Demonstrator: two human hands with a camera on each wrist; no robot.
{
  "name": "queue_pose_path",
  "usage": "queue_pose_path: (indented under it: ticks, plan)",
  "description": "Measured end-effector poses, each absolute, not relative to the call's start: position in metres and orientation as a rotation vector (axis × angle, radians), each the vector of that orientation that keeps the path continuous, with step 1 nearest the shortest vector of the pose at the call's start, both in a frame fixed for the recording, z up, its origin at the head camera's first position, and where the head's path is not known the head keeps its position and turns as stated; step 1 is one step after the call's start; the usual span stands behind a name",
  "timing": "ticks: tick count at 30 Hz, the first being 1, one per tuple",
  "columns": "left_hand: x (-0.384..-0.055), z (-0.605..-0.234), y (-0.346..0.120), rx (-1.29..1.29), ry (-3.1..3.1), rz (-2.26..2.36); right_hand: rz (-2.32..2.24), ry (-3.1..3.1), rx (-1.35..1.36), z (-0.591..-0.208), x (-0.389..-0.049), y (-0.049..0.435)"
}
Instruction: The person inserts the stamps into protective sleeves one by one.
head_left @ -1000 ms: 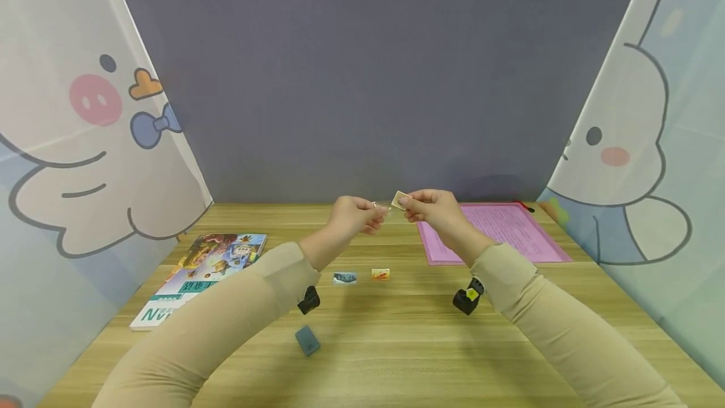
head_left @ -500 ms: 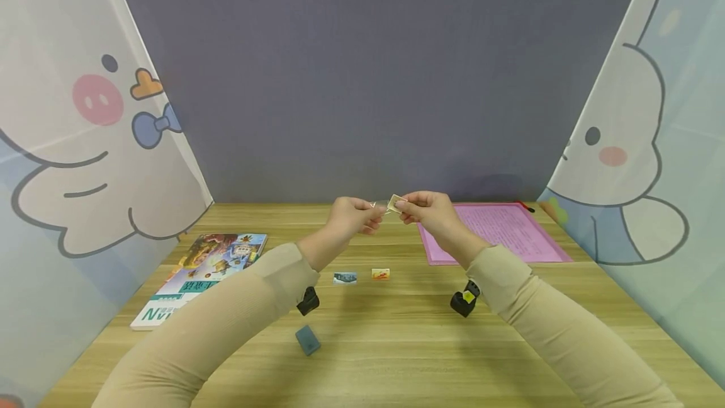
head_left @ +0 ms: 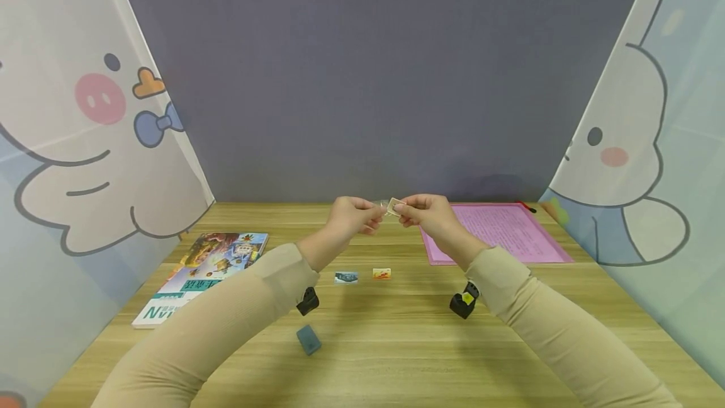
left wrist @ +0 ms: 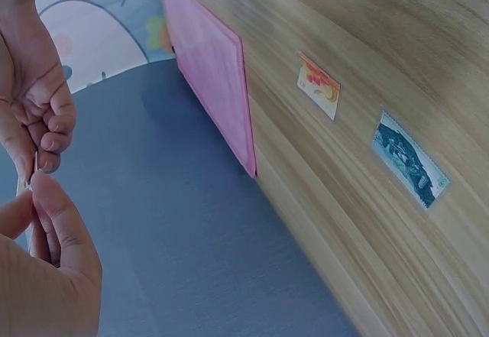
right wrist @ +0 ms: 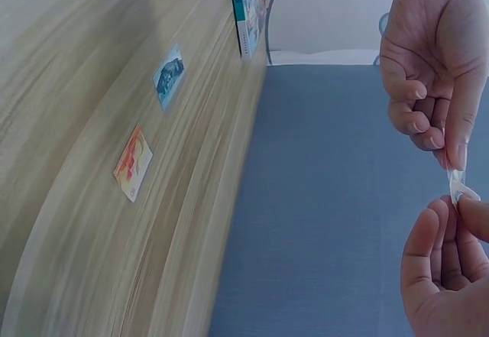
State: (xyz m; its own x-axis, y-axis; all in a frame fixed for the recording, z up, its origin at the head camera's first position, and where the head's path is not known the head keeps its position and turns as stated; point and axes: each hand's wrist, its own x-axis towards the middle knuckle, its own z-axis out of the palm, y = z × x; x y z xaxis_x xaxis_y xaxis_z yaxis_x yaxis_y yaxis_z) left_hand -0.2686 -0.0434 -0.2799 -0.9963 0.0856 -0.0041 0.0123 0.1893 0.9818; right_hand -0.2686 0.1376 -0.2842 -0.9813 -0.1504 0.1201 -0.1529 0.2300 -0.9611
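Above the back of the table, my left hand (head_left: 354, 216) pinches a small clear plastic sleeve (right wrist: 457, 175) between thumb and forefinger. Facing it, my right hand (head_left: 427, 213) holds a small pale stamp (head_left: 392, 206) by thumb and fingers. The stamp's edge meets or overlaps the sleeve; whether it is inside cannot be told. Both fingertips nearly touch in the right wrist view, and the fingers partly hide the stamp. Below the hands, a blue stamp (head_left: 346, 277) and an orange-and-white stamp (head_left: 382, 274) lie side by side on the wooden table (head_left: 385, 357).
A colourful book (head_left: 221, 260) lies at the left, partly behind the left sleeve. A pink document folder (head_left: 504, 232) sits at the back right. Nearer the front is a small blue-grey block (head_left: 308, 339). A grey panel (head_left: 374, 80) rises behind the table.
My right hand has moved slightly left and down, bringing the stamp up to the clear sleeve. The left hand has stayed almost still.
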Motion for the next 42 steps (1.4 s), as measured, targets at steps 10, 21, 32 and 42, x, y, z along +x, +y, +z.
queue_pose_path:
  ticks: [10, 21, 32, 42]
  plan:
    - [-0.2668, -0.2798, -0.0444, 0.119, 2.403, 1.960, 1.926, -2.525, 0.291, -0.2840, -0.2689, 0.1373]
    - [-0.2671, -0.2815, -0.0454, 0.206, 2.394, 1.999, 2.042, -2.516, 0.314, -0.2829, -0.2724, 0.1370]
    - [-0.2644, -0.2804, -0.0437, 0.236, 2.406, 2.027, 1.995, -2.516, 0.331, -0.2800, -0.2685, 0.1360]
    - [-0.2640, -0.2818, -0.0454, 0.230, 2.408, 2.031, 1.978, -2.536, 0.356, -0.2771, -0.2669, 0.1355]
